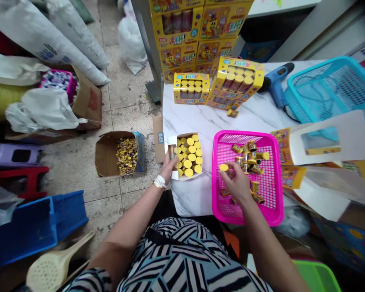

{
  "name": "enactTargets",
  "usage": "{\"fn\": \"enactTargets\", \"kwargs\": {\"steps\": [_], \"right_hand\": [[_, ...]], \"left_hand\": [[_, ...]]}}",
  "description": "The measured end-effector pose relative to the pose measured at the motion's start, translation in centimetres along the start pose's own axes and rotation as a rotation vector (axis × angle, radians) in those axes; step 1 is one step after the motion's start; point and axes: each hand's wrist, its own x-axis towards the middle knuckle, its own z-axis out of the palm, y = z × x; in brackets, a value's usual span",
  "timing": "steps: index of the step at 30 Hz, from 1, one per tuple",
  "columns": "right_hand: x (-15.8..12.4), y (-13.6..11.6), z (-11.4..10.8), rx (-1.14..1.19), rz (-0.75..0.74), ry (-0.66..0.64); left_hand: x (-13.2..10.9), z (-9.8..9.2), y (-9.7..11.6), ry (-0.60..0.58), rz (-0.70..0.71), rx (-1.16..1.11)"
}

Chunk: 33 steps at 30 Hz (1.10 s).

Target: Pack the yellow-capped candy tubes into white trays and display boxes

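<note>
My left hand [169, 165] grips the near-left side of a small open box [201, 172], its fingers at the wall beside a raised white flap. Rows of yellow-capped tubes [187, 164] fill that box, caps upward. Over the pink basket [215, 194], my right hand [237, 182] pinches one yellow-capped tube [224, 167] between thumb and fingers. More small tubes [252, 157] lie scattered in the basket around and beyond this hand, some of them hidden by it.
Packed yellow display boxes [191, 88] stand at the table's back, with a taller stack [182, 44] behind. A blue heat gun [276, 83] and a turquoise basket [319, 65] are back right. Unfolded cartons [322, 142] crowd the right. On the floor, a cardboard box [108, 156] contains many small tubes.
</note>
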Motion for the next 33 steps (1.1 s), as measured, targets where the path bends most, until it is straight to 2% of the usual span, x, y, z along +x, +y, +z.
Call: {"fn": "enactTargets", "kwargs": {"steps": [3, 5, 8, 12, 16, 19, 22, 25, 28, 30, 32, 33], "right_hand": [[1.2, -4.6, 0.7, 0.370, -0.065, -0.088], [1.5, -7.2, 1.5, 0.526, -0.083, -0.132], [1.3, -9.7, 2.8, 0.451, -0.154, -0.084], [0.4, -10.9, 4.6, 0.212, -0.353, -0.064], [-1.0, -10.4, 6.6, -0.090, -0.593, -0.007], [-1.8, -9.8, 7.7, -0.205, -0.614, 0.035], [-2.3, -9.6, 8.1, -0.290, -0.596, 0.019], [-2.3, -9.4, 7.6, -0.334, -0.608, -0.036], [-2.3, -7.9, 5.6, -0.301, -0.615, -0.044], [-2.8, -5.9, 3.6, -0.309, -0.508, 0.008], [-3.7, -3.7, 1.5, -0.433, -0.259, 0.021], [-4.2, -2.6, 0.7, -0.537, -0.107, -0.018]], "left_hand": [[0.0, -0.2, -0.2, 0.011, 0.001, 0.010], [0.0, -0.3, -0.4, 0.005, 0.001, -0.003], [0.0, -0.4, -0.4, -0.019, 0.021, -0.016], [0.0, -0.5, -0.3, -0.022, 0.056, -0.016], [0.2, -0.8, -0.5, -0.018, 0.072, -0.039], [0.2, -0.8, -0.6, -0.006, 0.063, -0.052], [-0.1, -0.7, -0.3, -0.006, 0.058, -0.051], [-0.2, -0.5, 0.2, -0.028, 0.051, -0.047], [0.0, 0.0, 0.6, -0.022, 0.019, -0.024], [0.3, 0.3, 0.8, 0.005, 0.006, 0.038], [0.4, 0.6, 1.1, 0.028, -0.002, 0.100], [0.3, 0.7, 1.3, 0.030, -0.008, 0.111]]}}
